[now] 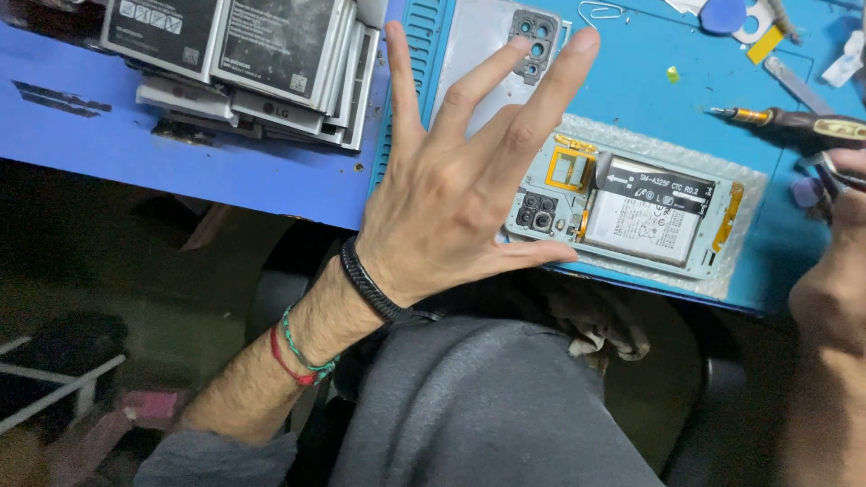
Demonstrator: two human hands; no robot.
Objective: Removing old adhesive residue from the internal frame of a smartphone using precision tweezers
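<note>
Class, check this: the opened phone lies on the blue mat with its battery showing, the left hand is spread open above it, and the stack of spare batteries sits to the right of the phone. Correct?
Not quite. The head view shows the stack of spare batteries to the left of the opened phone, not the right. The rest holds: the phone lies on the blue mat, battery showing, left hand spread open above it.

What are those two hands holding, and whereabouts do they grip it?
The left hand holds nothing; it is spread open above the opened phone. The right hand grips a screwdriver by its dark handle, at the frame's edge.

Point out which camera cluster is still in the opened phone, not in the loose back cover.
The dark camera cluster at the opened phone's left end, just right of the left hand's thumb. The other sits in the grey back cover.
</note>
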